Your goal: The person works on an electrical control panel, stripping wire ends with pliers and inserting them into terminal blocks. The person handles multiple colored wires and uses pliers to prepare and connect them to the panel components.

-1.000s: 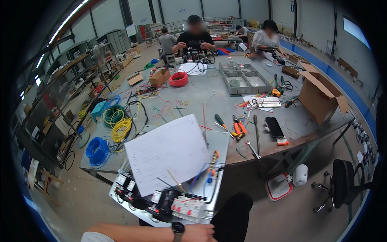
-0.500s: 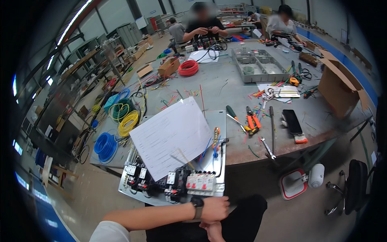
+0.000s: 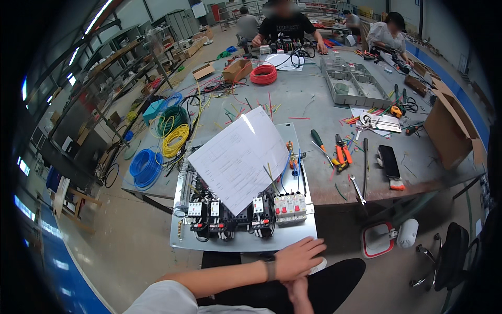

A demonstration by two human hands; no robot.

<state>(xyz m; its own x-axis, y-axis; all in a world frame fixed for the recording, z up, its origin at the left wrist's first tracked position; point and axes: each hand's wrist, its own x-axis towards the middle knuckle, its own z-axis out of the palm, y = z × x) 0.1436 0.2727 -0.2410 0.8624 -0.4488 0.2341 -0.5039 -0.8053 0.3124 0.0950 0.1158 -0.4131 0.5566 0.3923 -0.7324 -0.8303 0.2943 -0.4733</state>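
Note:
My left hand (image 3: 299,258), with a dark watch (image 3: 269,266) on its wrist, reaches across in front of me just beyond the panel's near edge. Its fingers are stretched out and hold nothing. Under it is my right hand (image 3: 298,289), touching it near the wrist; its fingers are mostly hidden. Before them a metal mounting plate (image 3: 243,241) overhangs the table's near edge. Along it stand black contactors (image 3: 263,222) with white tops and a white circuit breaker row (image 3: 290,209) with red switches. A printed diagram sheet (image 3: 238,162) lies tilted over the components.
Blue wire (image 3: 146,168), yellow wire (image 3: 175,140) and red wire (image 3: 263,75) lie coiled on the table. Right of the plate are a screwdriver (image 3: 320,144), wire strippers (image 3: 342,153), a wrench (image 3: 357,189) and a phone (image 3: 388,162). A person (image 3: 287,26) works across the table.
My left hand's fingers have opened out from a bent pose. The view has shifted, so the panel sits farther right. The person opposite has lowered their hands to the table.

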